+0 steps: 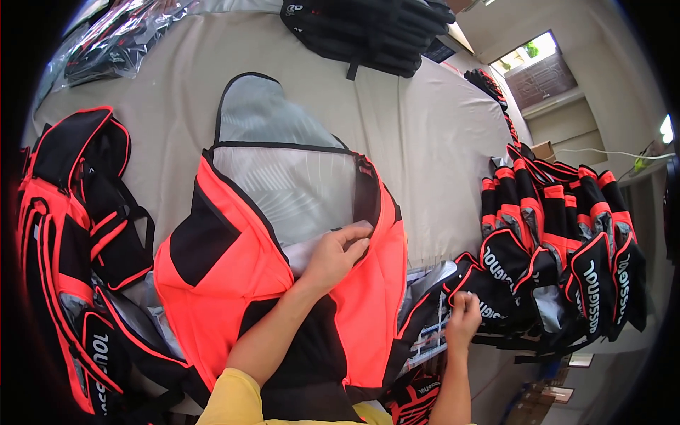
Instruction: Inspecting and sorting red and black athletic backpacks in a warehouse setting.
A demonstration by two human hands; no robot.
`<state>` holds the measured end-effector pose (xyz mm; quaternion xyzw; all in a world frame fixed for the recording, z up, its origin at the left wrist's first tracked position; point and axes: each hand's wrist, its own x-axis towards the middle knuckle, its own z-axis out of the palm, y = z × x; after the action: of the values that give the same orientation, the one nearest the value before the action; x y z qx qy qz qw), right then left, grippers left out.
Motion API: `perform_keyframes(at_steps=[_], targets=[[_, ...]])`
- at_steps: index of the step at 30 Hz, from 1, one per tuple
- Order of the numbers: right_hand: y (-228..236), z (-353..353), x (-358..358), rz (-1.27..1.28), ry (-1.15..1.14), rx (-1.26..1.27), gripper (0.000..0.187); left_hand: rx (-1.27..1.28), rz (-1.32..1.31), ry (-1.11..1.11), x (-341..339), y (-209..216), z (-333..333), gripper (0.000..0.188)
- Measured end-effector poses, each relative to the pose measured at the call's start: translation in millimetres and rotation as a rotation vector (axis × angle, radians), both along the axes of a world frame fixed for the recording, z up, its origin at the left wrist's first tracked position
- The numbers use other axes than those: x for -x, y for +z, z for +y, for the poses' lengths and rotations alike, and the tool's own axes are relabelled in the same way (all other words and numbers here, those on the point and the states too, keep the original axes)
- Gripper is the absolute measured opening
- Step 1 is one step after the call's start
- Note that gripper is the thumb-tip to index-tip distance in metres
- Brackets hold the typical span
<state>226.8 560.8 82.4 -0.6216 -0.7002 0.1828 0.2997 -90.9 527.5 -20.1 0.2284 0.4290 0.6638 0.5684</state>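
A large red and black bag lies in front of me, its flap thrown back and its grey lining showing. My left hand reaches into the opening, thumb apart from the bent fingers, with nothing visible between them. Pale material shows under that hand, beside the bag's edge. To the right of the bag, my right hand is raised with its fingers closed together. A small whitish spot shows at its fingertips; what they hold, if anything, is too small to name.
Several red and black bags hang in a row at the right. More such bags are piled at the left. Black bags and plastic-wrapped items lie at the far side of the cloth-covered table.
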Motion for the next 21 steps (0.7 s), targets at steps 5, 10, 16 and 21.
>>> perform_keyframes(at_steps=[5, 10, 16, 21], targets=[[-9.2, -77.1, -155.2, -0.396, -0.252, 0.114, 0.042, -0.031, -0.031, 0.058, 0.0, -5.9, -3.1, 0.027], [-45.3, -83.5, -205.5, -0.315, -0.316, 0.113, 0.052, 0.125, -0.059, -0.061, 0.0, 14.5, -7.4, 0.016], [-51.3, -24.8, -101.5, -0.369, -0.033, -0.115, 0.04, 0.19, 0.063, -0.002, -12.9, 22.7, -26.5, 0.013], [48.6, -30.9, 48.6, 1.455, 0.626, 0.298, 0.062, 0.163, 0.251, 0.043, -25.6, 14.2, -28.4, 0.014]])
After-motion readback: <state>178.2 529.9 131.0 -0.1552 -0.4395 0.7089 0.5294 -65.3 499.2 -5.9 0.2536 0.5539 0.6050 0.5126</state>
